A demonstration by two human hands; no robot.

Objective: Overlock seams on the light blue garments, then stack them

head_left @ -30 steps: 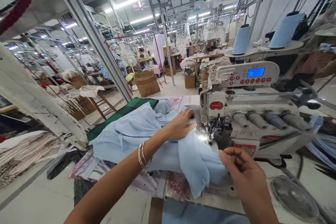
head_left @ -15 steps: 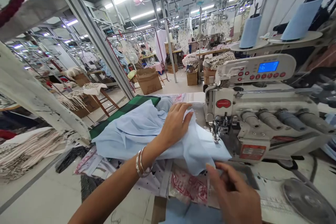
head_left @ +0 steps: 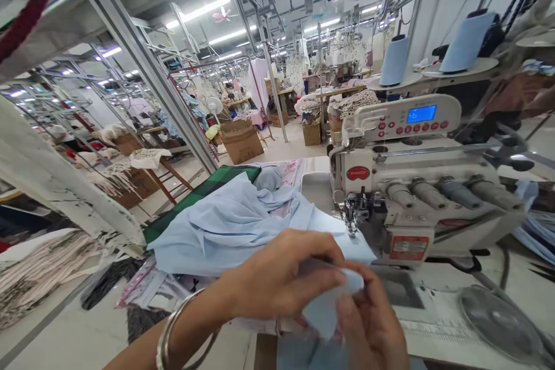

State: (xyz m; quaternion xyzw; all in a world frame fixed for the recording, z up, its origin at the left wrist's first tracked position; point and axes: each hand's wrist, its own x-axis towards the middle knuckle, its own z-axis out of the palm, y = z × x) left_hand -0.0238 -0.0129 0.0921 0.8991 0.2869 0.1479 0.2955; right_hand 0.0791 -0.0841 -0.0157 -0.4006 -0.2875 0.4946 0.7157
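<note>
Light blue fabric [head_left: 217,231] lies in loose folds on the machine bed, its right end under the presser foot [head_left: 352,228] of an overlock-type sewing machine [head_left: 416,167]. In front of the needle area, my left hand [head_left: 286,277], wearing bangles, pinches a light blue fabric edge [head_left: 323,309]. My right hand [head_left: 373,324] grips the same edge from the right, fingers curled and thumb pressed in. Motion blurs both sets of fingertips. Whether this edge joins the fabric under the foot is hidden behind the hands.
Green-black checked cloth [head_left: 195,196] lies beneath the fabric's far left side. Blue thread cones [head_left: 468,40] stand above the machine. A round metal dish [head_left: 498,321] sits at right. A white post [head_left: 65,179] rises at left, beside stacked printed pieces [head_left: 39,277]. Light blue cloth [head_left: 303,352] hangs below.
My left hand has left the top of the fabric and come down toward me, meeting my right hand at the fabric edge. The view has shifted slightly; the fabric stays under the foot.
</note>
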